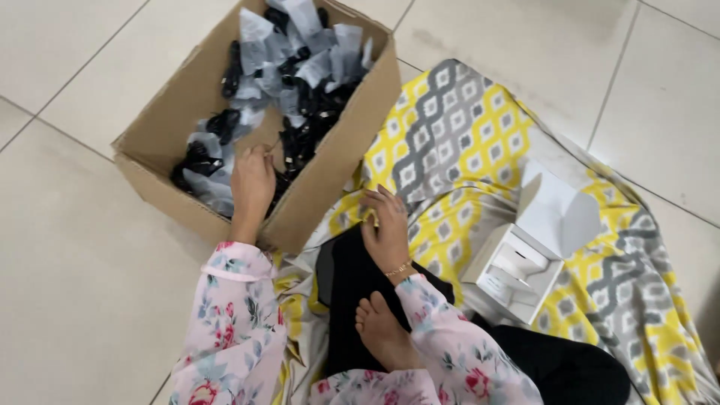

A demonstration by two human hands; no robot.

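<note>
My left hand point(252, 182) reaches into a brown cardboard box point(334, 176) and its fingers close around a black cable among several bagged black cables point(289, 71) heaped inside. My right hand point(387, 227) rests flat on my black-clad knee, fingers spread, holding nothing. Both arms wear pink floral sleeves. A bare foot point(384, 334) lies tucked beneath my right forearm.
A small white box point(525, 262) with its lid flap raised stands on the yellow, grey and white patterned cloth point(450, 142) to my right. Pale floor tiles point(82, 277) surround the cloth and the cardboard box.
</note>
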